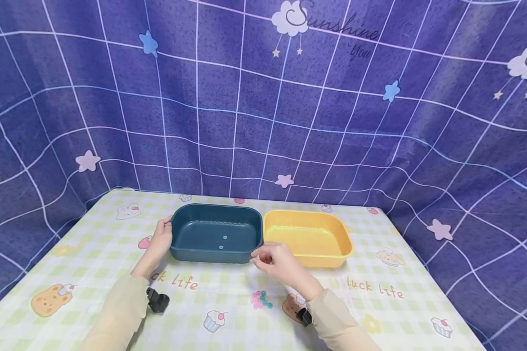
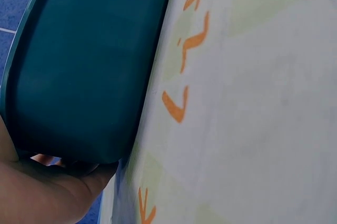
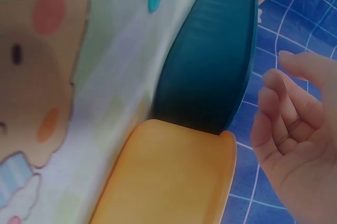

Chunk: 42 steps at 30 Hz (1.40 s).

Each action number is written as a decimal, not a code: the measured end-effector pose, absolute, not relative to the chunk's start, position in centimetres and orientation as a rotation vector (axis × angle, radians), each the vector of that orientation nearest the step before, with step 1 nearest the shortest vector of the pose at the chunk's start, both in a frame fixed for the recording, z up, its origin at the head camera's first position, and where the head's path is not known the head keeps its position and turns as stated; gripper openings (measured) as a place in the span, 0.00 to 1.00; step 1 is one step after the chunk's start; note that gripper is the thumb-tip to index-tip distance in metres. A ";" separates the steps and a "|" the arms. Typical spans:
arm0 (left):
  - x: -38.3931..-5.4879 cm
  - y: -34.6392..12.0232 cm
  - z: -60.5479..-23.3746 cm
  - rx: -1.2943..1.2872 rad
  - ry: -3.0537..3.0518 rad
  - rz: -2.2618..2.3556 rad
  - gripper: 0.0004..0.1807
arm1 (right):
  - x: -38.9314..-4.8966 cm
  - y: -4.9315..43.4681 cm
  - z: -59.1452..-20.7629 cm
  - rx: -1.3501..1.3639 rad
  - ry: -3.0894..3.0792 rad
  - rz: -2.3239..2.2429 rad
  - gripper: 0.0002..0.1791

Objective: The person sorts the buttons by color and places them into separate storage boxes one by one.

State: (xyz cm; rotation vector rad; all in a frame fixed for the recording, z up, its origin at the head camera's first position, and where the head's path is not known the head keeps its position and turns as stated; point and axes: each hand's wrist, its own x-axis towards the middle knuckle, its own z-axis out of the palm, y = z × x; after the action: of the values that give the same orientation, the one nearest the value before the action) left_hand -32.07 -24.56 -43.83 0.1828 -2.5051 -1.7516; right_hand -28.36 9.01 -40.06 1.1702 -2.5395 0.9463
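Observation:
A dark teal plastic basin (image 1: 215,256) stands on the table with two small light-teal pieces (image 1: 223,242) on its floor. My left hand (image 1: 161,238) holds its left end; in the left wrist view part of the fingers is hidden behind the basin. Over the basin's front right corner hovers my right hand (image 1: 274,261), its fingers loosely bent. The right wrist view shows nothing between those fingers. Touching the teal basin's right end is a yellow basin (image 1: 307,261). A small cluster of pink and teal pieces (image 1: 261,300) lies on the tablecloth in front of both basins.
The table wears a green-and-white checked cloth (image 1: 241,331) printed with cupcakes, bears and lettering. A blue curtain (image 1: 228,97) with a white grid hangs behind and at the sides. A black camera mount (image 1: 158,301) sits at the left wrist, another (image 1: 304,317) at the right.

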 end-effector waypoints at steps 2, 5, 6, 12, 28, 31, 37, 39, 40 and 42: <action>-32.1 -24.6 -43.9 0.174 -2.500 -1.752 0.29 | -28.2 9.1 -40.2 1.153 -2.572 0.956 0.07; -31.9 -24.5 -43.9 0.171 -2.502 -1.750 0.30 | -28.1 9.3 -40.5 1.143 -2.604 0.973 0.08; -31.8 -24.5 -43.9 0.174 -2.505 -1.750 0.30 | -28.1 9.3 -40.6 1.145 -2.607 0.979 0.08; -31.4 -24.3 -43.9 0.188 -2.520 -1.754 0.29 | -27.9 9.7 -41.2 1.147 -2.622 1.008 0.07; -31.6 -24.2 -43.5 0.177 -2.514 -1.733 0.29 | -27.8 10.6 -41.9 1.242 -2.648 0.971 0.08; -31.6 -24.2 -43.5 0.181 -2.517 -1.739 0.29 | -27.8 10.6 -41.9 1.257 -2.669 0.976 0.07; -31.7 -24.2 -43.5 0.183 -2.506 -1.734 0.29 | -27.9 10.8 -42.1 1.273 -2.695 0.969 0.07; -31.7 -24.2 -43.5 0.182 -2.506 -1.731 0.29 | -28.0 10.9 -42.3 1.278 -2.696 0.961 0.07; -31.7 -24.2 -43.5 0.182 -2.507 -1.731 0.29 | -28.1 10.9 -42.4 1.282 -2.693 0.953 0.07; -31.7 -24.2 -43.5 0.182 -2.509 -1.730 0.29 | -28.1 11.0 -42.5 1.293 -2.688 0.937 0.07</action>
State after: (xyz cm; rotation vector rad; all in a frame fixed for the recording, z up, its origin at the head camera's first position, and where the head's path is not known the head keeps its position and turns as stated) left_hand -31.68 -24.21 -43.51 0.1816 -2.5094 -1.7303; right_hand -28.12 10.98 -42.52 1.2933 -2.6884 0.9365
